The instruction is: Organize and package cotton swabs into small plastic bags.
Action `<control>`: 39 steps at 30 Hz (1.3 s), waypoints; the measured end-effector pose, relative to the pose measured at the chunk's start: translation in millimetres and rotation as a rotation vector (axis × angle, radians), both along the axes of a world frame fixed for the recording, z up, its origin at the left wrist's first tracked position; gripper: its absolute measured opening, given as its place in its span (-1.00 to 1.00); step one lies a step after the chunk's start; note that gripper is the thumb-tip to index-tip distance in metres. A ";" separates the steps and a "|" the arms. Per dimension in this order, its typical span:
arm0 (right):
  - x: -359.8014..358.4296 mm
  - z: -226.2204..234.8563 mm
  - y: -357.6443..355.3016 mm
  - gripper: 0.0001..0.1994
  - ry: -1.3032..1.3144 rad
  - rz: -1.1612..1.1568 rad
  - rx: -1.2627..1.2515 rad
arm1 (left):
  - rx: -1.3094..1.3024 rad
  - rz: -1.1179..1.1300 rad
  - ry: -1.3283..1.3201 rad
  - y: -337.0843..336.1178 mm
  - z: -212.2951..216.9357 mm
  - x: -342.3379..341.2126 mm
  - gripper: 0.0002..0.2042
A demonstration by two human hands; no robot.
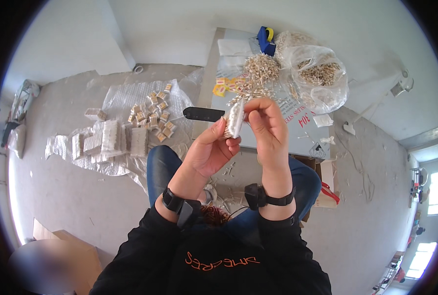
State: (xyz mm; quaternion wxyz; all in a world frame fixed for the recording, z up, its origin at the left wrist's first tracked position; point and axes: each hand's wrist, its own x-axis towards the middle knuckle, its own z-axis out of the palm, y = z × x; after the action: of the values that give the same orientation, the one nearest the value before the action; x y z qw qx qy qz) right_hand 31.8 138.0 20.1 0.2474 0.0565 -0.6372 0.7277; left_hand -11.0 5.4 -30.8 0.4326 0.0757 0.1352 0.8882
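In front of me, over the near edge of the low grey work surface [297, 140], I hold a small clear pack of cotton swabs [234, 119]. My left hand [206, 153] is closed round its lower left side, thumb on the near face. At the pack's upper right edge my right hand [269, 129] pinches with bent fingers; the exact contact is partly hidden. Behind the pack, loose cotton swabs [262, 69] lie heaped, with yellow printed cards [221, 88] to their left. A flat black strip [203, 114] juts out left of my left thumb.
A clear plastic bag [338, 87] of swabs stands back right, beside a blue tape dispenser [265, 43]. To the left, small swab packs [152, 118] and stacked bundles [111, 137] rest on plastic sheeting [123, 93]. Red handles [331, 193] show by my right knee; cardboard [84, 253] lies lower left.
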 end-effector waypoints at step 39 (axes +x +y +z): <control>-34.1 -60.8 36.7 -0.81 -0.378 -0.064 0.146 | -0.894 0.532 -0.217 -117.7 -211.1 -161.4 -0.71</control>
State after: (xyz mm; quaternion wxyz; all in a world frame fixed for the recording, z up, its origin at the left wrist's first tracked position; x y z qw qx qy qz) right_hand -2.3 174.6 -40.7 0.1419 -0.0835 -0.7249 0.6688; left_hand -172.4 -112.4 -241.8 0.1941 -0.2456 0.4697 0.8255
